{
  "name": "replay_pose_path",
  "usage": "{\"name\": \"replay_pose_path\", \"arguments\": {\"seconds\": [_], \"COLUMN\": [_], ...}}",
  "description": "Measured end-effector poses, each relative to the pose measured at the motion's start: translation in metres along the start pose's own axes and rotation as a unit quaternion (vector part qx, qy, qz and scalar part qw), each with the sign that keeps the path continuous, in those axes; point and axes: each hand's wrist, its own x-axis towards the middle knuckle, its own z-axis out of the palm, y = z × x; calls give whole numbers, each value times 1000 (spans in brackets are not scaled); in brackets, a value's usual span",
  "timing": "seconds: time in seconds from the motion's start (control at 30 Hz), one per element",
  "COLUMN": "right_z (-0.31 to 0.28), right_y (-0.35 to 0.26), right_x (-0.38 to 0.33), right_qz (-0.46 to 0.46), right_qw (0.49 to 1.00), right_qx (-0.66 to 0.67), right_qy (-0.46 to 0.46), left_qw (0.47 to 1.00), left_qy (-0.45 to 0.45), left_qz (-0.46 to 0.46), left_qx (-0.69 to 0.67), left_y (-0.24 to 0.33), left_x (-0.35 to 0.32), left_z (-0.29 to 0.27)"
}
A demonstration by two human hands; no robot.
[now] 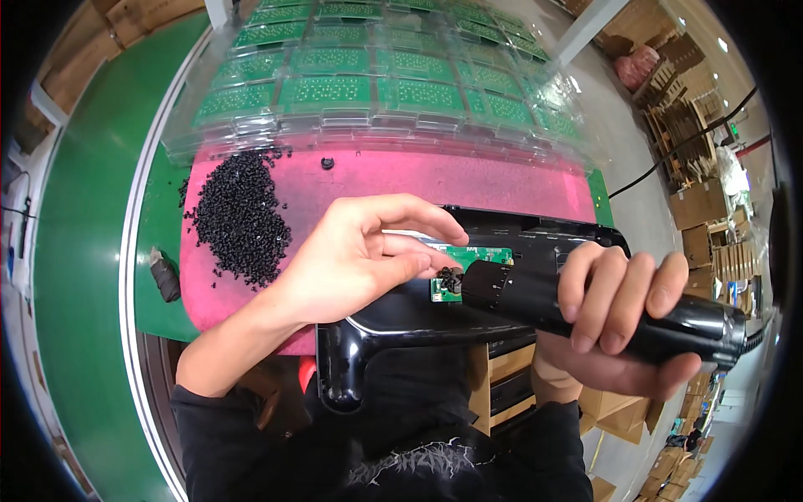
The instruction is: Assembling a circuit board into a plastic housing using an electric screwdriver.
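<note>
My right hand [619, 309] is wrapped round a black electric screwdriver [527, 293], which lies slantwise with its nose pointing left. My left hand [360, 259] reaches in from the left, with thumb and fingertips closed on a small cluster of black screws [451, 279] right at the screwdriver's nose. The driver bit itself is hidden there. Beneath both hands a green circuit board [489, 253] sits inside a glossy black plastic housing [401, 316], partly covered by the fingers and the tool. One rounded arm of the housing juts toward me over the table's near edge.
A heap of black screws [242, 217] lies on the pink mat [376, 176] to the left. Clear plastic trays [326, 125] of green circuit boards stand along the back. A dark wrapped bundle [166, 276] is at the left; cardboard boxes [615, 410] stand below right.
</note>
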Motion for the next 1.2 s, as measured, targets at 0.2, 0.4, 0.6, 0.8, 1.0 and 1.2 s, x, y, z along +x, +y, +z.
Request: {"name": "replay_pose_path", "arguments": {"seconds": [0.2,0.4,0.6,0.8,1.0,1.2], "right_z": [4,3,0,0,-2,-3], "right_y": [1,0,-2,-9,-13,-16], "right_x": [-3,-5,-4,-2,-1,-1], "right_qz": [-8,-22,-21,-31,-28,-30], "right_qw": [1000,1000,1000,999,998,998], "right_qx": [6,-2,-3,20,31,36], "right_qy": [3,9,10,36,36,38], "left_qw": [998,997,995,981,920,887], "left_qy": [-18,-21,-20,-46,-41,-44], "left_qz": [-37,-48,-61,90,213,292], "left_qx": [-52,-59,-75,166,327,354], "left_y": [0,-4,-2,-12,-17,-26], "left_x": [3,3,4,1,3,6], "left_z": [-1,-2,0,-1,-3,-1]}}
